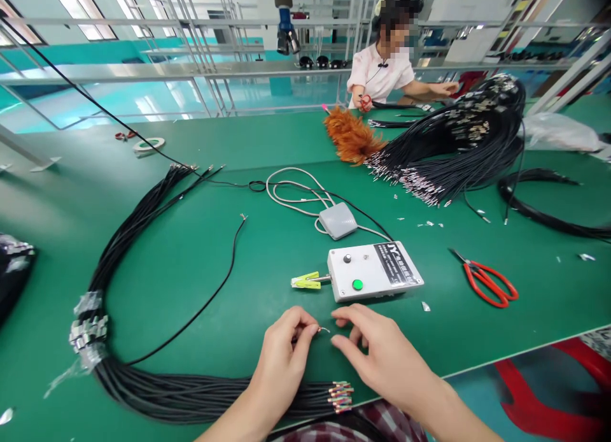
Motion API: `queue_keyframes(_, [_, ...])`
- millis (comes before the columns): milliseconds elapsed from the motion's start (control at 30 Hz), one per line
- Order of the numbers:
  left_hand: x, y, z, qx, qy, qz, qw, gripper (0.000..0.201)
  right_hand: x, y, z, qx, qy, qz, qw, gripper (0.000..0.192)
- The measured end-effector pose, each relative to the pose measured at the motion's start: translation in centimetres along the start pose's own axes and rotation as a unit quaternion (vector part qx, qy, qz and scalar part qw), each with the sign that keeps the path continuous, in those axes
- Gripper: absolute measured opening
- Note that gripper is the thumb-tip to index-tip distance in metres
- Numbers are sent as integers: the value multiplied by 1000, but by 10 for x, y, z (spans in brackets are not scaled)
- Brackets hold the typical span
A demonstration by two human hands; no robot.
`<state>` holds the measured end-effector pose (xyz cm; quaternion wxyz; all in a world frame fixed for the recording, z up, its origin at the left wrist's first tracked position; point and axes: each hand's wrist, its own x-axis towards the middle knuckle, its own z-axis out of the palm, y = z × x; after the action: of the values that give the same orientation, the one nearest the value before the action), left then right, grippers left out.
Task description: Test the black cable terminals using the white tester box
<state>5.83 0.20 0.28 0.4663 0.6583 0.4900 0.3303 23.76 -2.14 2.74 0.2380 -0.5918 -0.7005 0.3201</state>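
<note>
Left hand (282, 348) pinches a wire end (324, 330); right hand (377, 349) hovers beside it.

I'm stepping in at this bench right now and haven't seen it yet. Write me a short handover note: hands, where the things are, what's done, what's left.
Left hand: pinches a small metal wire tip between thumb and fingers.
Right hand: open, fingertips beside that tip, holding nothing.
White tester box with yellow-green clip sits just beyond the hands; grey foot pedal behind it.
Black cable bundle curves along the left, its terminal ends near the table edge.
One single cable lies apart.
Red scissors to the right.
Done: cannot tell.
Left: the clip holds nothing.
</note>
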Motion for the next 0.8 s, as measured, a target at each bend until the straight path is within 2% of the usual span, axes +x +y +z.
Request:
queue_keyframes(33, [0,0,-1,1,-4,8,1000,21,0,-2,2,-58,18,-40,997,20])
queue_keyframes(100, [0,0,-5,21,-16,41,999,21,2,-5,8,-167,40,-134,976,4])
queue_keyframes(167, [1,-1,-13,57,-38,95,993,22,8,-7,11,-234,53,-215,947,18])
queue_keyframes(267, [6,-4,-30,97,-46,155,982,22,21,-9,9,-274,80,-264,921,21])
queue_keyframes(367, [16,-7,-46,90,23,101,991,20,39,-15,0,-303,115,-259,910,10])
queue_keyframes(433, [23,-7,-53,76,57,57,994,19,54,-20,-5,-339,101,-227,908,3])
queue_keyframes(500, [29,-7,-56,68,67,41,995,18,69,-26,-7,-375,64,-187,906,11])
queue_keyframes(567, [34,-6,-57,62,69,35,995,18,82,-29,-6,-393,30,-166,904,9])
queue_keyframes(800, [45,-6,-56,58,84,19,995,17,94,-27,-2,-412,2,-168,895,16])
